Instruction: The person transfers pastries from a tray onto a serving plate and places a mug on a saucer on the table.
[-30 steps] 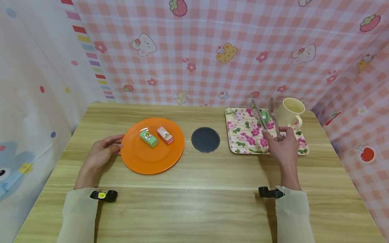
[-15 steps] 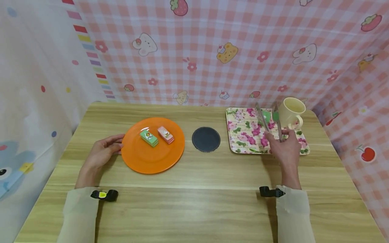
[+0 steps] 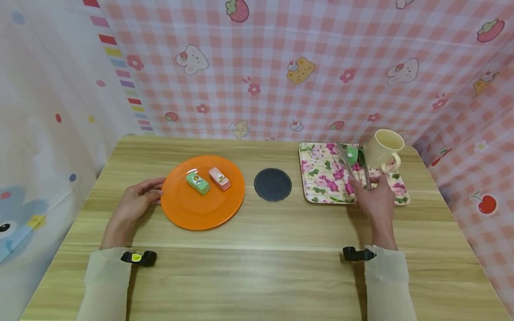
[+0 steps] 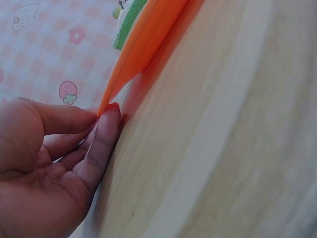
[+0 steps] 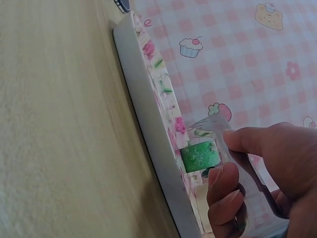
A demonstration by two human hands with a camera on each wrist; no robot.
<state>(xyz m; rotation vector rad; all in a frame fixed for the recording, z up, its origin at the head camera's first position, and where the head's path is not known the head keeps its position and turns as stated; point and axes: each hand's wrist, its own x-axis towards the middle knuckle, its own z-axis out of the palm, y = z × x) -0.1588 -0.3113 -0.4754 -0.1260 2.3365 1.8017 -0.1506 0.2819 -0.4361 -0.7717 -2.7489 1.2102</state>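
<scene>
At the left, my left hand pinches the rim of an orange plate; in the left wrist view the thumb lies on top and a finger beneath the edge. A green block and a pink block, both with printed pictures, lie on the plate. My right hand holds a pair of tongs over a flower-patterned tray. The tips of the tongs stand down on either side of a small rounded green piece on the tray, apart from each other.
A cream mug stands at the tray's back right, close beside the tongs. Between plate and tray lies a round black coaster. Checked pink cloth hangs behind the wooden table.
The tongs have tipped down and shifted slightly right, their tips now lower around the green piece. My left hand and the plate stay in place.
</scene>
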